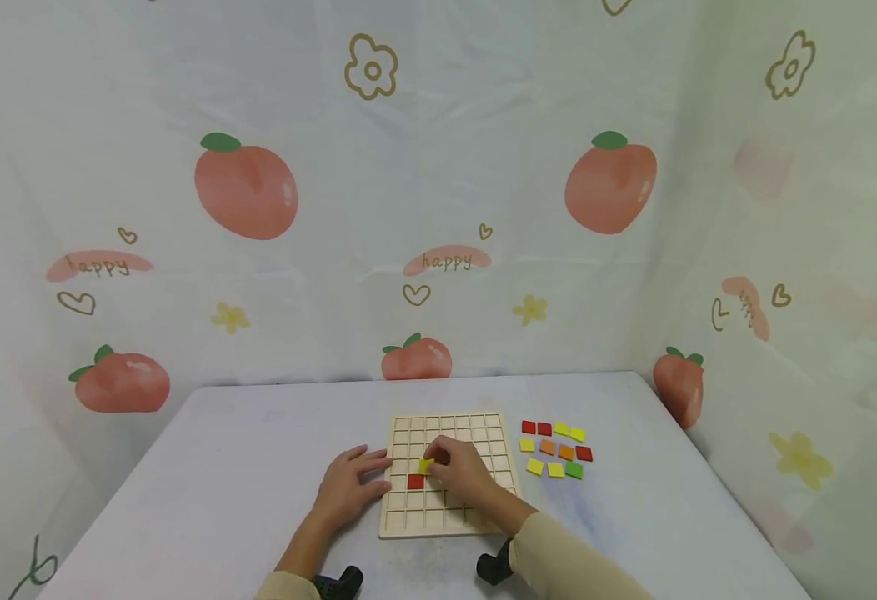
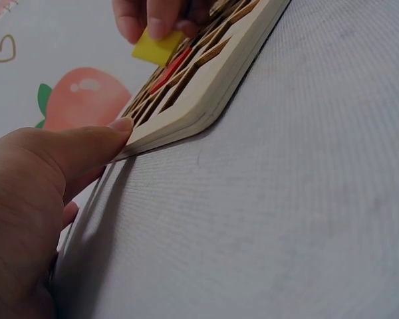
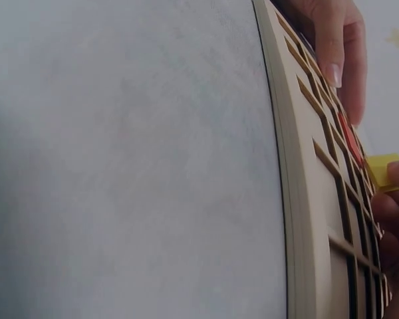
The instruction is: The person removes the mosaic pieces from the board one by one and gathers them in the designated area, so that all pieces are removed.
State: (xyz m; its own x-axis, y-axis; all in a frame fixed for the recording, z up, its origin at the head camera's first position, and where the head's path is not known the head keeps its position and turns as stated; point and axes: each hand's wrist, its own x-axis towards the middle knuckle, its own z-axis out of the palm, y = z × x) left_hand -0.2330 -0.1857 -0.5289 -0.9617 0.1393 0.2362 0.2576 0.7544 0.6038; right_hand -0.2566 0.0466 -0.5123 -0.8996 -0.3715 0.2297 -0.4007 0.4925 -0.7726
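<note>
A wooden grid board [image 1: 403,523] lies on the table, a red square tile [image 1: 415,482] in one of its cells near the left side. Between thumb and fingertips, my right hand [image 1: 463,472] pinches a yellow square tile [image 1: 424,467], held tilted over the cells just behind the red one. The yellow tile [image 2: 157,48] also shows in the left wrist view, its lower corner close over the grid. My left hand [image 1: 346,486] rests at the board's left edge with fingers extended, and its thumb [image 2: 96,143] touches the rim.
Right of the board lie several loose tiles in rough rows: red [image 1: 544,429], yellow [image 1: 534,467], orange [image 1: 566,452] and green [image 1: 574,470]. A white table [image 1: 258,467] bears everything, with a fruit-printed curtain [image 1: 318,192] behind. Black wrist devices [image 1: 341,583] sit near both wrists.
</note>
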